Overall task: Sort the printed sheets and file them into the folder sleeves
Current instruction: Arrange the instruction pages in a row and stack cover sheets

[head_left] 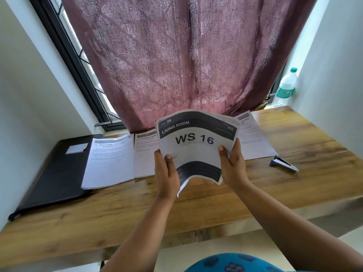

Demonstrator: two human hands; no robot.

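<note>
Two hands hold up a thick stack of printed sheets (196, 146) above the wooden tabletop (216, 197). The left hand (166, 173) grips the stack's left edge, with its thumb on the front page and its fingers curled behind. The right hand (232, 165) grips the right edge the same way, thumb on the front. The stack is bent, so its bottom edge curves up in the middle. The top page is white with a dark band across the top and another dark band near the bottom. Big black letters on it say "WS 16", and white letters in the top band say "LIVING ROOM". Three more piles of paper lie flat on the tabletop behind the held stack. The left pile (110, 161) is white with small print and a grey heading bar. The middle pile (145, 154) sits just beside it and is partly hidden by the held stack. The right pile (253, 138) peeks out behind the right hand. A black folder (57, 173) lies closed at the left end of the tabletop, with a small pale label on its cover, and the left pile overlaps its right edge. A small dark blue stapler (283, 164) lies on the right side of the tabletop. A pink patterned curtain (186, 55) hangs behind, and a plastic water bottle (285, 87) with a green cap stands at the far right by the wall.
</note>
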